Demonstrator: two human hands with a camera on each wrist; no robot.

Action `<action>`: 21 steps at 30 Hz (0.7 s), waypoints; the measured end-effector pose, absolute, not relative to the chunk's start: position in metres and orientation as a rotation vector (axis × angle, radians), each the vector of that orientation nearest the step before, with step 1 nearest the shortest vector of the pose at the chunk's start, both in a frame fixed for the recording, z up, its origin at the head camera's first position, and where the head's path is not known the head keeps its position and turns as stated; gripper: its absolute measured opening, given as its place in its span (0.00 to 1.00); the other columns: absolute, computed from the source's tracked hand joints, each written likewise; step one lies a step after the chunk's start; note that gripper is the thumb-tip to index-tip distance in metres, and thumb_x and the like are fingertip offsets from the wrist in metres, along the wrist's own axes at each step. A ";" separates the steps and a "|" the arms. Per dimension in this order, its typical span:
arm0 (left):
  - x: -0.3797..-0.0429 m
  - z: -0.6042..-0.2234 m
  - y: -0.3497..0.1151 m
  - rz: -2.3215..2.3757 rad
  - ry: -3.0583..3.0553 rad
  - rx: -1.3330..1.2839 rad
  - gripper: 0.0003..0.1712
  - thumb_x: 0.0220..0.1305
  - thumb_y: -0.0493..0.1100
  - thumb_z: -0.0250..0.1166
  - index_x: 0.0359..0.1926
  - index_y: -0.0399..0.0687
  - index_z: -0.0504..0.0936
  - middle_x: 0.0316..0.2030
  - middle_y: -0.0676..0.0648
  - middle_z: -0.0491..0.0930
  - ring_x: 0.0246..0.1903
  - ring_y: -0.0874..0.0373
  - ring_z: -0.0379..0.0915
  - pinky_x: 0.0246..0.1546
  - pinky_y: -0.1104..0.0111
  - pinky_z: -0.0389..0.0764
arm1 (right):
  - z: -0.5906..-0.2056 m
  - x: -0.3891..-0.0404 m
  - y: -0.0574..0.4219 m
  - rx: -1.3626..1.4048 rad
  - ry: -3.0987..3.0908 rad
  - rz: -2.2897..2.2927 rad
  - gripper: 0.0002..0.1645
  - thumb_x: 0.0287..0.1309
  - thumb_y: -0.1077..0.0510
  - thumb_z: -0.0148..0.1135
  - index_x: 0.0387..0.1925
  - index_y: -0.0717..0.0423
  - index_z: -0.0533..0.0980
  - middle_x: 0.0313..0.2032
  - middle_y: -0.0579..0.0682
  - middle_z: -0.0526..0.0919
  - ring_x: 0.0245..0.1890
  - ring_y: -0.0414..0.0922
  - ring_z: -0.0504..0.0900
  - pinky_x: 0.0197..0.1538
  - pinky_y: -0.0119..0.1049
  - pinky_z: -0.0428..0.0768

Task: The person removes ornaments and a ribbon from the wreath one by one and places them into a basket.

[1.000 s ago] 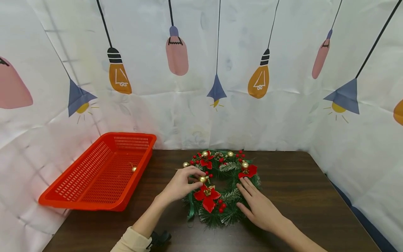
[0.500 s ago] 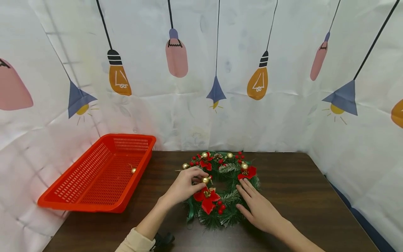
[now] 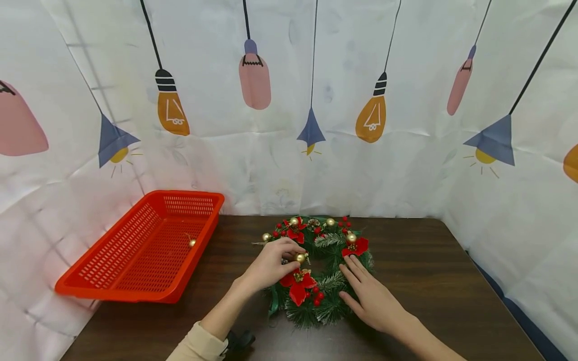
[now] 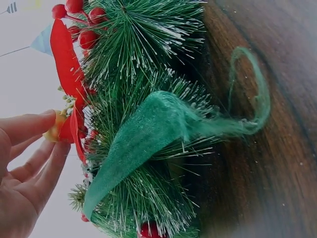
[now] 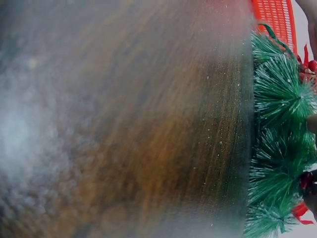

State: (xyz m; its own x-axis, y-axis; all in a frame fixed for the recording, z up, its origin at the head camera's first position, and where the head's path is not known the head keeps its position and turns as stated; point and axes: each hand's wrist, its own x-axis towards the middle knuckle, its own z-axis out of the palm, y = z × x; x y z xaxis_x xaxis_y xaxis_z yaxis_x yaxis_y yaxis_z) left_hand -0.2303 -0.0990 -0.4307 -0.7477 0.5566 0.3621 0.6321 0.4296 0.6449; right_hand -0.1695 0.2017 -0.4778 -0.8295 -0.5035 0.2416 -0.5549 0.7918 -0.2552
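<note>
A green Christmas wreath [image 3: 311,313] with frosted needles, red flowers, berries and gold balls lies flat on the table. My left hand [image 3: 271,263] pinches a small gold ball ornament [image 3: 300,257] between thumb and fingers, over the wreath's left inner side, just above a red poinsettia [image 3: 298,286]. In the left wrist view the gold ball [image 4: 53,131] shows between the fingertips, partly covered. My right hand [image 3: 372,298] rests on the wreath's right side with its fingers extended, below another red poinsettia [image 3: 355,247].
A red plastic basket [image 3: 180,281] stands to the left, with one gold ball ornament [image 3: 191,243] inside. A green ribbon [image 4: 143,134] trails from the wreath onto the dark wooden table [image 3: 406,260]. A patterned white curtain [image 3: 271,165] hangs behind.
My left hand has moved slightly to the right with the gold ball ornament, toward the wreath's centre. The right hand stays in place on the wreath.
</note>
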 end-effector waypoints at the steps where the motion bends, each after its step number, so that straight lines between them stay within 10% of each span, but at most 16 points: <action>1: -0.230 -0.431 -0.098 -1.219 -2.581 -1.078 0.16 0.64 0.32 0.72 0.53 0.41 0.86 0.48 0.49 0.81 0.43 0.55 0.83 0.46 0.62 0.85 | -0.478 -0.169 0.202 0.837 -2.822 0.477 0.42 0.74 0.40 0.58 0.76 0.62 0.63 0.77 0.62 0.56 0.78 0.56 0.50 0.68 0.55 0.69; 21: -0.231 -0.425 -0.107 -1.349 -2.500 -1.037 0.17 0.63 0.33 0.74 0.53 0.44 0.87 0.47 0.52 0.82 0.45 0.54 0.82 0.47 0.59 0.85 | -0.479 -0.169 0.201 0.828 -2.825 0.481 0.42 0.74 0.39 0.57 0.76 0.62 0.63 0.78 0.62 0.55 0.78 0.56 0.50 0.68 0.55 0.69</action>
